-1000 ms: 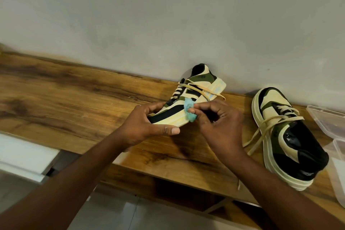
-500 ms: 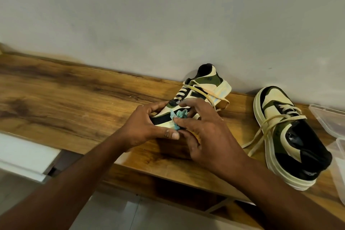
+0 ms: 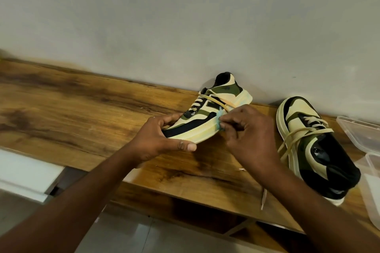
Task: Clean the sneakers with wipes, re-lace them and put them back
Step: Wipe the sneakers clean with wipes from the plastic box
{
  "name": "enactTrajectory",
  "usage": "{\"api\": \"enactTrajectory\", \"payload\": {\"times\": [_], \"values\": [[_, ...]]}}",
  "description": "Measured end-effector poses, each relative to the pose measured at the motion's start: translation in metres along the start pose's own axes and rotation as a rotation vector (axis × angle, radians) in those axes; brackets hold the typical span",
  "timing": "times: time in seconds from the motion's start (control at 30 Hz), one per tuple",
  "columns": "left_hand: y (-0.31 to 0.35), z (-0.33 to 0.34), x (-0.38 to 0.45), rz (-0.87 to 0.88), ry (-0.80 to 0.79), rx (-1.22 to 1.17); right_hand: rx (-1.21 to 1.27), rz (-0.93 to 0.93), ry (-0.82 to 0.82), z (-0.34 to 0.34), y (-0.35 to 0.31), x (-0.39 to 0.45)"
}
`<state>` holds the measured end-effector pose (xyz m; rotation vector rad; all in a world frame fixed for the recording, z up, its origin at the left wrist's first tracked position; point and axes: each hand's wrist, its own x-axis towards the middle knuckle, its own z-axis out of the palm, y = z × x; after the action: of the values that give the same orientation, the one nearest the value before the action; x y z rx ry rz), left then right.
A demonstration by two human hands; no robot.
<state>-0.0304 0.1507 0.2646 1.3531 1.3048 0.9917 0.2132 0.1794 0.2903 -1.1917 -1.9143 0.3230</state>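
Note:
A cream, green and black sneaker [image 3: 207,117] is tilted on the wooden shelf [image 3: 72,109], heel toward the wall. My left hand [image 3: 162,139] grips its toe end, thumb under the sole. My right hand [image 3: 246,135] pinches a small blue wipe [image 3: 219,120] against the sneaker's side at mid-sole. The second sneaker [image 3: 312,146] lies on its side to the right, its loose cream laces trailing over the shelf edge.
Clear plastic containers [image 3: 368,150] sit at the shelf's right end beside the second sneaker. A grey wall runs right behind the shelf. A white surface [image 3: 24,172] lies lower left, and tiled floor shows below the shelf.
My right hand with the wipe has slid from the toe area back along the sneaker's side toward the heel. The left hand keeps its grip on the toe.

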Motion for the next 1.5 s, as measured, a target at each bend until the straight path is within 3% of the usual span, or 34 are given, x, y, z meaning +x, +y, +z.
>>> {"api": "enactTrajectory", "payload": {"times": [0.2,0.27,0.43,0.5,0.73,0.83,0.93,1.03,1.13,1.3,1.4,1.5], "values": [[-0.002,-0.005,0.003,-0.039,-0.038,-0.014,-0.047,-0.291,-0.144,0.017,-0.031,-0.03],[-0.003,-0.007,0.004,-0.047,-0.03,-0.023,-0.012,-0.263,-0.106,0.017,-0.021,-0.024],[-0.004,-0.009,0.005,-0.055,-0.027,-0.015,0.044,0.01,0.104,0.007,0.009,-0.004],[-0.004,-0.01,0.005,-0.062,-0.03,-0.029,0.025,0.007,0.114,0.01,0.006,-0.007],[-0.004,-0.018,0.005,-0.061,-0.064,-0.065,-0.042,-0.379,-0.101,0.023,-0.036,-0.038],[-0.006,-0.025,0.006,-0.09,-0.106,-0.058,-0.006,-0.302,-0.055,0.02,-0.022,-0.029],[-0.007,-0.031,0.006,-0.088,-0.152,-0.031,0.043,-0.087,0.076,0.011,0.003,-0.014],[-0.005,-0.031,0.005,-0.076,-0.173,-0.008,0.052,0.084,0.103,0.005,0.016,-0.006],[-0.006,-0.031,0.006,-0.091,-0.173,-0.021,0.05,-0.058,0.092,0.011,-0.001,-0.014],[-0.01,-0.034,0.006,-0.075,-0.171,-0.012,-0.017,-0.319,-0.082,0.022,-0.027,-0.032],[-0.009,-0.035,0.005,-0.07,-0.185,0.003,0.006,-0.273,-0.02,0.018,-0.012,-0.022],[-0.007,-0.034,0.004,-0.063,-0.203,0.03,0.023,-0.087,0.099,0.009,0.009,-0.006]]}}
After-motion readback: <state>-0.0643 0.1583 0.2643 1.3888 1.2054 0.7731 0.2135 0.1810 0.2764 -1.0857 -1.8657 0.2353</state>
